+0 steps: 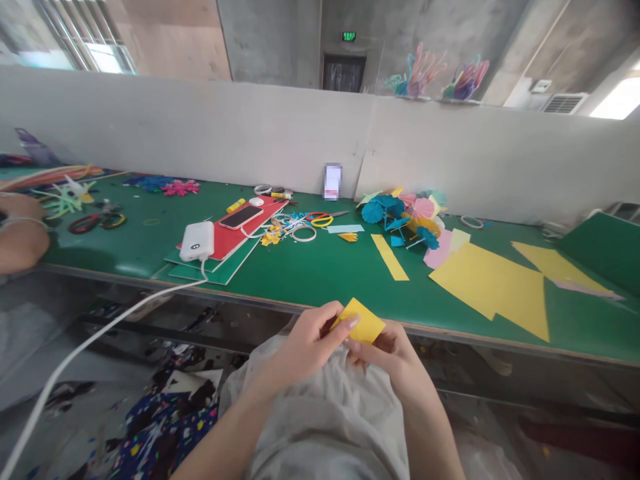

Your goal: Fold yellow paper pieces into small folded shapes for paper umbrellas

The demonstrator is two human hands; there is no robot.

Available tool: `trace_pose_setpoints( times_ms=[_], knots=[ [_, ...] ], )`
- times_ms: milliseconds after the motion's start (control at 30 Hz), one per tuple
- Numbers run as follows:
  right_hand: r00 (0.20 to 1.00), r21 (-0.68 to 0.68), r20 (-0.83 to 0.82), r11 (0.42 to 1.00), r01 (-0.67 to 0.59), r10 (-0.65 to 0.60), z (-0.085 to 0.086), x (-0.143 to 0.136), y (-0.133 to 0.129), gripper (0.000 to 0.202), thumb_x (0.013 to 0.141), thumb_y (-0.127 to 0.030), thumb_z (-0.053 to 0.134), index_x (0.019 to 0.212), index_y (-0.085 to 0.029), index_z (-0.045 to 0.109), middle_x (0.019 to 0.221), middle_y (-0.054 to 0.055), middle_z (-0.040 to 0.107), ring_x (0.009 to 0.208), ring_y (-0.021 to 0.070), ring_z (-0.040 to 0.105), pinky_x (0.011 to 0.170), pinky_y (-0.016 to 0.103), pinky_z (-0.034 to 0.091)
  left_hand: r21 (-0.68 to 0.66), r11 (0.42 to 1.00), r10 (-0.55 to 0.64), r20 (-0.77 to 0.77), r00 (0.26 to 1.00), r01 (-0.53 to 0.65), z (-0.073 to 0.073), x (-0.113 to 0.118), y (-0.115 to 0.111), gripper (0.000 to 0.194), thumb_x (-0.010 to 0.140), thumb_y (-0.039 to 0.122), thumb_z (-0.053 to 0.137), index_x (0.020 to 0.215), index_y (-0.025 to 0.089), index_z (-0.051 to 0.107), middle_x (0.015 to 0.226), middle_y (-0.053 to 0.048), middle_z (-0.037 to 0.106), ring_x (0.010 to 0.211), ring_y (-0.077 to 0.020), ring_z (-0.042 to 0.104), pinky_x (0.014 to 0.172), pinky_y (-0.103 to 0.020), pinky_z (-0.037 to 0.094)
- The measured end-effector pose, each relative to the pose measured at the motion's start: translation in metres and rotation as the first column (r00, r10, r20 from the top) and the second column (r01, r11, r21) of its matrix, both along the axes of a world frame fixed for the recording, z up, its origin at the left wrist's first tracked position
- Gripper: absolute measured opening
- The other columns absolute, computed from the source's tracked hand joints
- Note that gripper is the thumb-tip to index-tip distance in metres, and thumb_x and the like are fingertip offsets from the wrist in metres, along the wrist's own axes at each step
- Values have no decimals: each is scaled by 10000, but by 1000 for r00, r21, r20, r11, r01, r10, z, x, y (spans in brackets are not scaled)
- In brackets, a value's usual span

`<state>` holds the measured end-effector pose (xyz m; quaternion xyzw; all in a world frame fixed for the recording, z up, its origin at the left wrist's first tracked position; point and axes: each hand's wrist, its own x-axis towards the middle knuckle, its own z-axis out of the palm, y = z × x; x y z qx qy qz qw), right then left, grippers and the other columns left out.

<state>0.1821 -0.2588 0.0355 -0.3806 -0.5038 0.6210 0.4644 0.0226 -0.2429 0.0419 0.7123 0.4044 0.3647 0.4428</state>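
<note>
A small yellow paper square (pixel 364 323) is held over my lap, just off the front edge of the table. My left hand (pixel 320 332) is closed on its left side, thumb lying on top. On the lower right side my right hand (pixel 387 350) pinches the same paper; some of its fingers are hidden underneath. Beyond my hands, a yellow paper strip (pixel 390 257) lies on the green table (pixel 300 280). Larger yellow sheets (pixel 493 287) rest to the right of the strip.
Blue and pink paper umbrellas (pixel 395 213) cluster at the back, near scissors (pixel 325 217) and paper scraps. A phone (pixel 241 217) and a white power bank (pixel 197 241) lie to the left; its cable (pixel 100 330) hangs off the edge. Another person's arm (pixel 23 233) is at far left.
</note>
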Motion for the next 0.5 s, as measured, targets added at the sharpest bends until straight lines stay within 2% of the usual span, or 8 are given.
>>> trace_pose_setpoints(
  times_ms=[233, 367, 500],
  knots=[
    [1000, -40, 14, 999, 0, 1, 3, 0, -1, 162, 661, -284, 754, 649, -140, 682, 519, 4, 633, 450, 105, 542, 457, 203, 413, 100, 994, 52, -18, 998, -50, 2, 4, -4, 363, 933, 339, 405, 639, 194, 250, 605, 62, 262, 562, -90, 262, 517, -228, 223],
    [1000, -62, 25, 998, -16, 18, 3, 1, -1, 183, 681, -306, 740, 642, -140, 674, 526, 11, 634, 453, 109, 545, 456, 208, 403, 69, 996, 61, -3, 998, -61, 2, 5, -5, 380, 931, 363, 408, 631, 195, 246, 604, 61, 254, 559, -92, 263, 514, -229, 222],
    [996, -38, 89, 999, -1, 5, 3, 0, 0, 237, 646, -349, 774, 647, -141, 661, 521, 13, 633, 444, 118, 550, 426, 208, 400, 4, 998, 56, 38, 998, -56, 2, 4, -3, 362, 919, 375, 433, 640, 193, 293, 607, 62, 270, 560, -91, 272, 513, -223, 233]
  ],
)
